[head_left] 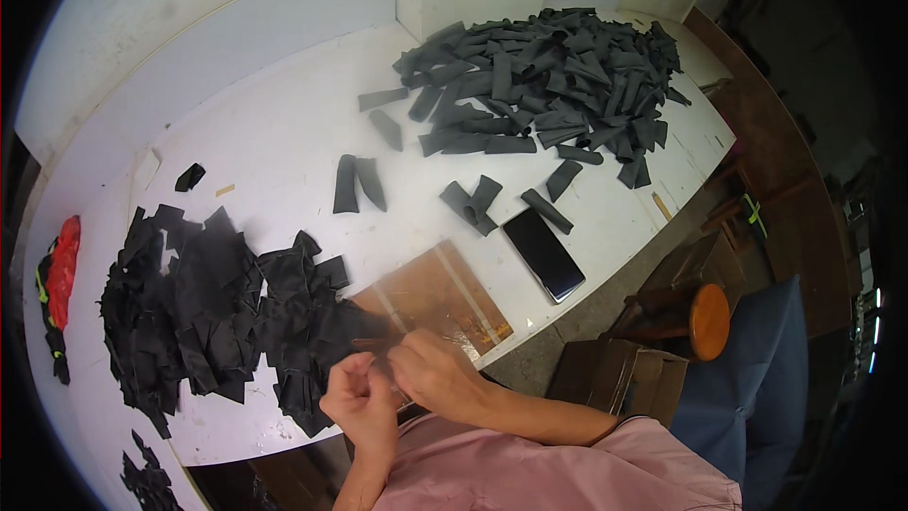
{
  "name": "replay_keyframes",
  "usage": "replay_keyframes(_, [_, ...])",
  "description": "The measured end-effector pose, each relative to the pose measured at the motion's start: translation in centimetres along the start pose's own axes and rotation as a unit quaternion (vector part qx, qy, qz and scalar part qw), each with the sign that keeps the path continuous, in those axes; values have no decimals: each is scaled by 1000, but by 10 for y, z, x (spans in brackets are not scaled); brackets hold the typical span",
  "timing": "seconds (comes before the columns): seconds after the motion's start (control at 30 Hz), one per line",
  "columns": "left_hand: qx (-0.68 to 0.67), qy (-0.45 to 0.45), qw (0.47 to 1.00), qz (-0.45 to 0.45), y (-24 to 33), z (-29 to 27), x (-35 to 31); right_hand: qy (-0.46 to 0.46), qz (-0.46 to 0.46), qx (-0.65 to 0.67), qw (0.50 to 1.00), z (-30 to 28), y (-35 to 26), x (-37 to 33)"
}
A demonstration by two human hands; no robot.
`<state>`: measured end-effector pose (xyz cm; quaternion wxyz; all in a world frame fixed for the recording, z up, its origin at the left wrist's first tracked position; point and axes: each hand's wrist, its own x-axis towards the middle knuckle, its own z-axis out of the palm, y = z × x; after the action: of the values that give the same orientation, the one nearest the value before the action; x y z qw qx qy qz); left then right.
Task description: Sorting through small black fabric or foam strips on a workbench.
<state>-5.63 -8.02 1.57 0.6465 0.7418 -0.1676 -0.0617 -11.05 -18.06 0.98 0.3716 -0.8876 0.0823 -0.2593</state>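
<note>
My left hand (361, 399) and my right hand (437, 377) meet at the table's near edge, fingers curled in and fingertips close together. Whatever they pinch is mostly hidden, and I cannot make it out. Just beyond the fingertips shows a small brownish strip (371, 344), blurred against dark cloth. To the left spreads a loose pile of flat black fabric pieces (213, 274), its right side reaching close to my left hand. A brown board with pale tape strips (440, 289) lies beyond my right hand.
Rolled dark fabric tubes (567, 76) are heaped at the far side of the white table (284, 114). A smartphone (543, 254) lies by the right edge. Beyond that edge are an orange-topped stool (709, 322) and cardboard boxes (615, 374). A red bag (63, 270) is far left.
</note>
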Motion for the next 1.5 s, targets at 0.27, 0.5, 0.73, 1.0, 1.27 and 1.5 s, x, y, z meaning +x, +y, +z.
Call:
replay_keyframes(0.27, [-504, -142, 786, -328, 6, -22, 25, -50, 182, 346, 919, 2, 21, 3])
replay_keyframes(0.5, [-126, 23, 987, -94, -10, -7, 4, -173, 346, 589, 710, 6, 8, -2])
replay_keyframes(0.73, [-377, -131, 885, -238, 2, -24, 9, -94, 399, 603, 685, 9, 16, -4])
replay_keyframes(1.0, [-117, -144, 982, -20, 28, -18, -2, -67, 160, 560, 810, -31, -6, 14])
replay_keyframes(1.27, [-644, -269, 675, -240, 62, -23, 47, -16, 70, 299, 952, -59, -29, 62])
replay_keyframes(1.5, [-750, -209, 472, -412, -2, -17, 54, -199, 329, 582, 717, -30, 25, 56])
